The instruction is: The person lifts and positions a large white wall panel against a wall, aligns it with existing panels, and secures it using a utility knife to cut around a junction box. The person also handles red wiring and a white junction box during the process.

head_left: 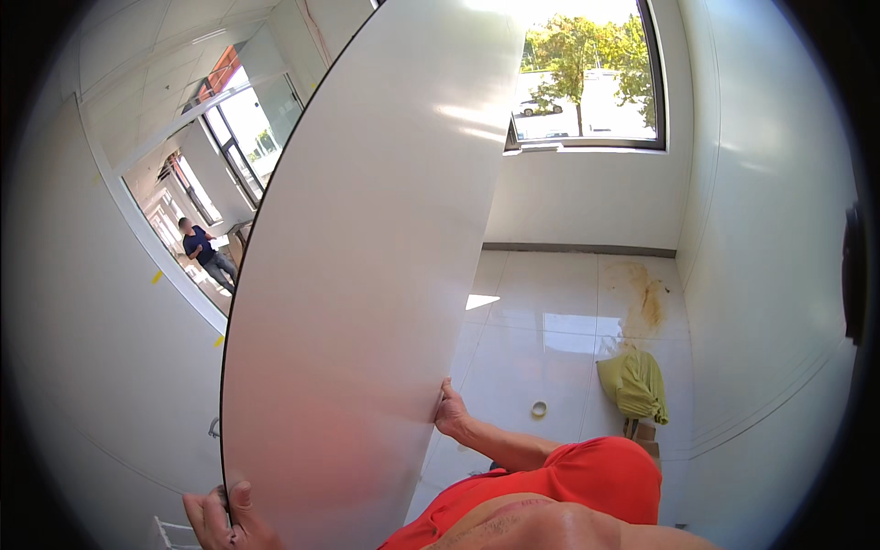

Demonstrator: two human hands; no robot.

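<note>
White panel (357, 266) in front of me, my left fingers (241, 502) pinching one edge; right hand (451, 412) on the other, can't tell those fingers' grip.

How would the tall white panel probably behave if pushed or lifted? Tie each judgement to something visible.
The white panel is probably stiff, as its face shows no folds. It may tip easily, since it rises far above the left hand and right hand at its edges. Its faintly shiny surface could be slippery.
</note>
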